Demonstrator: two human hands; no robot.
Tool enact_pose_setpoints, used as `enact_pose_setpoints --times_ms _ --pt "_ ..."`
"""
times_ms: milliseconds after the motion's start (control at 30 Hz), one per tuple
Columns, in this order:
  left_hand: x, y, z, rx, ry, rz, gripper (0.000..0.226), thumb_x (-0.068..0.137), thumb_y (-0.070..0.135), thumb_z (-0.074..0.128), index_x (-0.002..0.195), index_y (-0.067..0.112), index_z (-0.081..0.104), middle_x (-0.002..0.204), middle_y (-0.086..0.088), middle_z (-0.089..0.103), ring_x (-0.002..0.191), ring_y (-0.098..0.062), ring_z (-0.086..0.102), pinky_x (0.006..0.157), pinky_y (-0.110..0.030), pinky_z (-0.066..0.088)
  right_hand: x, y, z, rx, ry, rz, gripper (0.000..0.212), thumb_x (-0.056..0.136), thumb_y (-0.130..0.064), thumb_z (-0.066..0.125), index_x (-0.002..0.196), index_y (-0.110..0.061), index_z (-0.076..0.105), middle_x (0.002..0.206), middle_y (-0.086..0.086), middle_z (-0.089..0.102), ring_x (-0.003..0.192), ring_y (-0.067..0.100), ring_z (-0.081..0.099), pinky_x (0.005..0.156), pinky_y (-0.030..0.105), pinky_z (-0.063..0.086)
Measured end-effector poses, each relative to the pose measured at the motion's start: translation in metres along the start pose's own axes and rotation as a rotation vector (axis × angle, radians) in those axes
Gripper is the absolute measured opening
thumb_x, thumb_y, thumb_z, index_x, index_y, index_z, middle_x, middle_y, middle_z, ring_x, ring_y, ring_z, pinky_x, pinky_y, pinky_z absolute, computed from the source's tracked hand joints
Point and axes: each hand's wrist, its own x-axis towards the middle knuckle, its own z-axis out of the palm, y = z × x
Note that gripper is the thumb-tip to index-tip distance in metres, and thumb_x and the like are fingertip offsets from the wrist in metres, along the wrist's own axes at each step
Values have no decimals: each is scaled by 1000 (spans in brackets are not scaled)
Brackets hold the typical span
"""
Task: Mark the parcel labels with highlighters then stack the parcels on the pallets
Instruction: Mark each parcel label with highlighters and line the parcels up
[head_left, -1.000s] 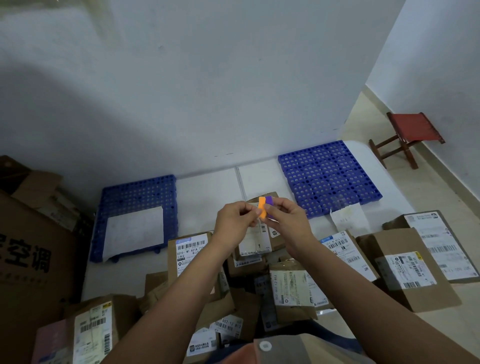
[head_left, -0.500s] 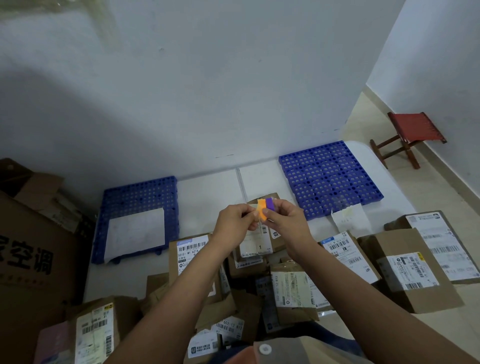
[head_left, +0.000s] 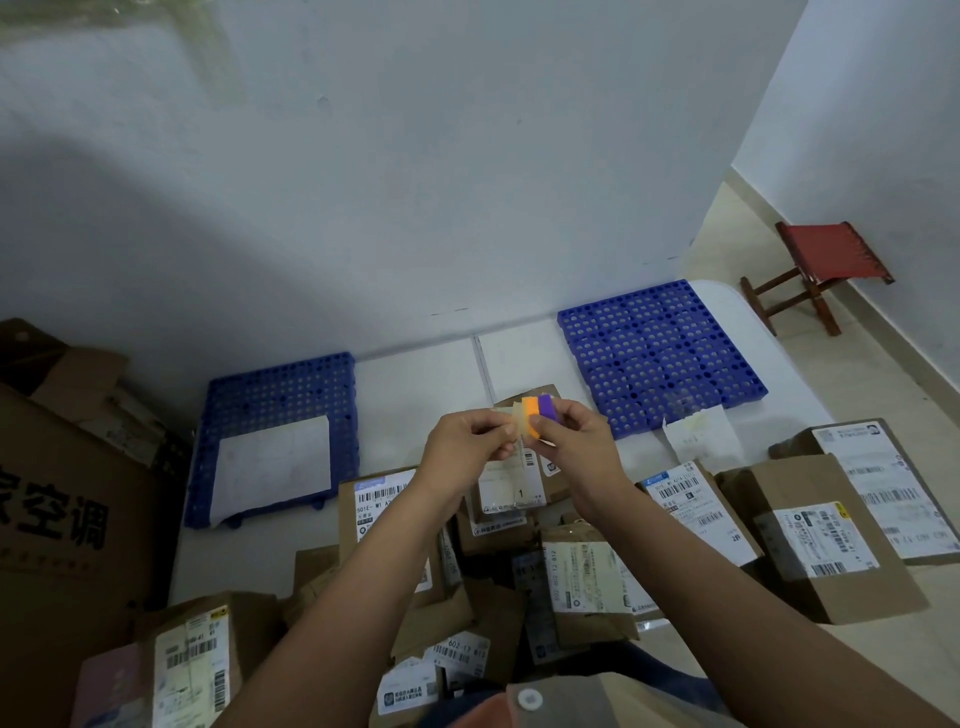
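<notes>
Both my hands are raised together over a heap of brown cardboard parcels (head_left: 519, 561) with white barcode labels. My right hand (head_left: 582, 441) pinches a short orange highlighter (head_left: 531, 423) and a purple highlighter (head_left: 546, 408) side by side. My left hand (head_left: 465, 446) pinches a pale, translucent piece at the left end of the orange one. Two blue perforated plastic pallets lie on the floor by the wall: the left pallet (head_left: 280, 395) carries a white sheet, the right pallet (head_left: 660, 353) is bare.
A large brown carton with black characters (head_left: 57, 499) stands at the left. More labelled parcels (head_left: 831, 535) lie at the right. A loose white paper (head_left: 701, 436) sits by the right pallet. A red folding stool (head_left: 821, 265) stands at the far right near the wall.
My left hand has drawn slightly left from the right hand, and a pale translucent piece now shows beside the orange highlighter. The highlighters stay in my right hand.
</notes>
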Motion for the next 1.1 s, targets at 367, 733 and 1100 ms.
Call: enact_pose_setpoints --times_ms 367,733,1100 --pt "4 -7 -20 -13 -14 -13 12 97 9 60 94 4 70 80 -5 70 71 -10 64 68 -18 54 7 6 -13 80 98 101 15 92 0 62 108 -3 64 109 17 68 98 26 69 87 36 58" --pt "16 -15 -19 672 -275 -76 17 95 11 64 96 -4 71 74 -7 68 59 -10 63 64 -19 57 1 27 -25 -140 78 133 10 93 -4 60 102 -9 61 116 18 64 103 27 68 73 28 56" --pt "21 -12 -12 803 -253 -127 18 96 12 58 93 1 72 78 -6 71 57 -6 64 60 -13 53 -4 31 -7 -279 -109 99 11 94 -1 56 103 -6 59 111 12 68 94 18 73 76 29 58"
